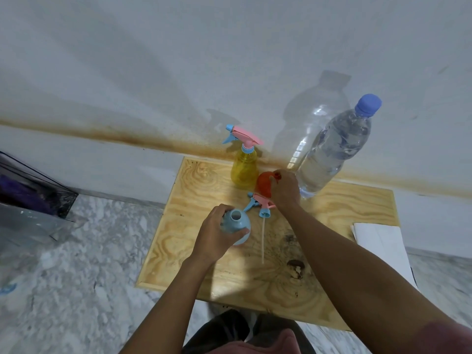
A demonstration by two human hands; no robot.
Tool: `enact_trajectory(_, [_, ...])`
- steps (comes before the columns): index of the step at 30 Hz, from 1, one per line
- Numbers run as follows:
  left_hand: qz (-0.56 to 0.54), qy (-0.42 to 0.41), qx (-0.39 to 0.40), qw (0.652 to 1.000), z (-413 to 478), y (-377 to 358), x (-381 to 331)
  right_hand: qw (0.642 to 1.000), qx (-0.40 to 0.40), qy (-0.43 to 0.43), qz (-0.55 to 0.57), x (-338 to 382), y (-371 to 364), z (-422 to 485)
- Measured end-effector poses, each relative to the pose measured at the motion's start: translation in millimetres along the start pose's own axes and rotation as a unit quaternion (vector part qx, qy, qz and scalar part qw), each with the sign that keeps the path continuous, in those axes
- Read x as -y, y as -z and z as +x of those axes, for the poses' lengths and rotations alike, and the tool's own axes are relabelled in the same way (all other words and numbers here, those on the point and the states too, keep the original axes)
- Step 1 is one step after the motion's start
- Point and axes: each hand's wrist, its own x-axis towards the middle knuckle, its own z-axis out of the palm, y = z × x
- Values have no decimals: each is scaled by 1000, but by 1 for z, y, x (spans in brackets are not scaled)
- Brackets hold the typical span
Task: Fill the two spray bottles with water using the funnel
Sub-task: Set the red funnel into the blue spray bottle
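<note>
My left hand (pixel 217 232) grips the blue spray bottle (pixel 236 224), which stands on the wooden table (pixel 332 215) with its neck open and no head on it. Its pink and blue spray head (pixel 260 204) lies on the table just behind, its white tube (pixel 263 238) pointing toward me. My right hand (pixel 284 190) holds the red funnel (pixel 264 186) near its spout. The yellow spray bottle (pixel 244 169) stands behind the funnel with its pink head screwed on. A large clear water bottle (pixel 334 146) with a blue cap stands at the back right.
The table stands against a white wall with a brown stain line. A white sheet (pixel 383 246) lies at the table's right edge. A dark box and clear plastic (pixel 33 195) sit on the marble floor at left.
</note>
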Motion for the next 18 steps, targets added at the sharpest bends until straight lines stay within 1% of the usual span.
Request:
enact_trajectory(7, [6, -7, 2, 1000, -1, 1, 1, 996, -62, 54, 28, -2, 19, -23])
enact_trajectory(11, [-2, -1, -6, 1000, -4, 0, 0, 990, -106, 59, 73, 4, 33, -47])
enact_trajectory(13, [15, 2, -10, 1000, -5, -1, -2, 986, -100, 47, 126, 5, 41, -58])
enact_trajectory(15, [38, 8, 5, 999, -4, 2, -5, 976, -81, 10, 201, 9, 49, -70])
enact_trajectory(18, [57, 8, 46, 997, -3, 14, -17, 941, -19, -59, 334, 22, 63, -89])
